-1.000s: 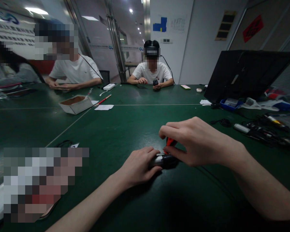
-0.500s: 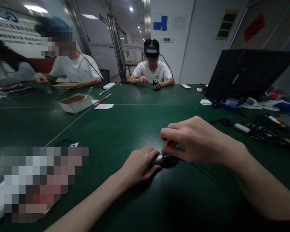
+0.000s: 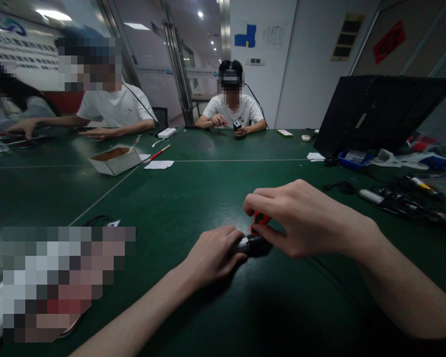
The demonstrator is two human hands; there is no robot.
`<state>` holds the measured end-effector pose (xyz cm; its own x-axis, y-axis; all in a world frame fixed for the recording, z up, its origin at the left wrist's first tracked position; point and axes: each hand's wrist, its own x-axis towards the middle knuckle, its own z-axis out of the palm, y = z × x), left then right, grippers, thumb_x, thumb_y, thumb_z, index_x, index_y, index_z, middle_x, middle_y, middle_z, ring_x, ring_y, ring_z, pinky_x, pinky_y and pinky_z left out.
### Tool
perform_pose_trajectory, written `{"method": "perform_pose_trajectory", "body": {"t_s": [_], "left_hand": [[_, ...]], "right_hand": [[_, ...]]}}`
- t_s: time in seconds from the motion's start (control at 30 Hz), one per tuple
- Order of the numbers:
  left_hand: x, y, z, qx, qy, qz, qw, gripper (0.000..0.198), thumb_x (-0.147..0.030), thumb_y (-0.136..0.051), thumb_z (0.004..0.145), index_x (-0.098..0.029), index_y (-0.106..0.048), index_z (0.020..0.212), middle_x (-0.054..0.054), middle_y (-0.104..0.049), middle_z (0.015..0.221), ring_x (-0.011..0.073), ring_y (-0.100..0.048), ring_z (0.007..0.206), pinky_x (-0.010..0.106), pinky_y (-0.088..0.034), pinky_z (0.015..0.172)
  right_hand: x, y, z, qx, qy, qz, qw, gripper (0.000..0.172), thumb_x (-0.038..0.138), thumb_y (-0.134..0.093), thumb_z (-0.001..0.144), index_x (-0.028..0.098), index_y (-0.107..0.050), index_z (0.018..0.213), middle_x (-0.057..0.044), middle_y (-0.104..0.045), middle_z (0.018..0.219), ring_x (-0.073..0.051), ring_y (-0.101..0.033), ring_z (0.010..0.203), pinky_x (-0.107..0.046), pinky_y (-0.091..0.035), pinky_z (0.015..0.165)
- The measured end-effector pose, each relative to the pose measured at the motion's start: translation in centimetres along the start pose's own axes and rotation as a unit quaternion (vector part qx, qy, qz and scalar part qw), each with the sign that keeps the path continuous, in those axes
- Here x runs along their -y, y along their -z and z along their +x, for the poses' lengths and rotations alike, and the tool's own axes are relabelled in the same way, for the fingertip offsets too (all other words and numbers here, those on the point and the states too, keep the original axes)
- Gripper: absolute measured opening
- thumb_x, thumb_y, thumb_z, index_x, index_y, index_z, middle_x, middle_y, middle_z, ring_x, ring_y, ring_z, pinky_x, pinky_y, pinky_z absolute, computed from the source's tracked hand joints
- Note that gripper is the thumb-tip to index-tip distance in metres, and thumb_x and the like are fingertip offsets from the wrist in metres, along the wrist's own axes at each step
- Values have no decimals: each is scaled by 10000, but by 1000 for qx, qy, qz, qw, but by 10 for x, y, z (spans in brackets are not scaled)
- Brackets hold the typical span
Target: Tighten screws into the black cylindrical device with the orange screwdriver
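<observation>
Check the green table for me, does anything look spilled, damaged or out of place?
Nothing looks spilled or damaged. The untidiest spot is at the right, where black cables lie jumbled together. In front, the left hand grips a silver and black cylinder and the right hand pinches a red object; nothing odd there.

An open white box sits near some paper, a black monitor (slightly tilted) well apart.

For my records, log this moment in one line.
left hand: gripping silver-black cylinder; right hand: pinching red-black object; surface: green table
</observation>
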<state>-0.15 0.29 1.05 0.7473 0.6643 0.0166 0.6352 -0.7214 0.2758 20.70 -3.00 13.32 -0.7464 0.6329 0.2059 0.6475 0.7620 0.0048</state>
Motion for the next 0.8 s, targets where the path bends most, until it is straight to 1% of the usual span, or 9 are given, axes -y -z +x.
{"method": "perform_pose_trajectory", "body": {"t_s": [0.23,0.5,0.67,0.73,0.8], "left_hand": [[6,-3,1,-16,8,8,1000,264,-343,-548,895,-172,-544,1097,91,-615,1016,256,-595,886,346,-489,752],[8,-5,1,-19,-6,11,1000,229,-336,-517,918,-173,-543,1077,89,-607,1015,250,-596,881,348,-486,756],[7,-3,1,-14,4,20,1000,185,-316,-526,914,-169,-553,1024,87,-609,988,247,-598,847,338,-479,719],[7,-2,1,-20,2,19,1000,193,-311,-525,915,-166,-554,1038,89,-611,995,248,-596,861,341,-479,732],[8,-2,1,-27,0,17,999,199,-311,-522,919,-165,-553,1049,89,-612,1000,249,-595,870,342,-480,737]], "right_hand": [[-3,-3,2,-15,-3,-22,1000,49,235,-478,910,197,-495,936,16,-584,825,-107,-446,603,-247,-262,522],[-1,-4,1,-19,-5,-32,999,57,243,-490,914,197,-505,945,15,-594,824,-111,-456,604,-247,-261,526],[-2,-5,0,-21,-1,-47,999,102,302,-505,932,205,-516,905,24,-597,755,-108,-448,571,-247,-245,517],[-3,-6,1,-18,0,-54,998,129,324,-527,927,205,-515,877,28,-589,722,-106,-442,559,-248,-237,512],[-2,-5,1,-17,3,-52,999,129,322,-542,914,203,-513,873,27,-586,730,-106,-440,561,-248,-237,510]]}}
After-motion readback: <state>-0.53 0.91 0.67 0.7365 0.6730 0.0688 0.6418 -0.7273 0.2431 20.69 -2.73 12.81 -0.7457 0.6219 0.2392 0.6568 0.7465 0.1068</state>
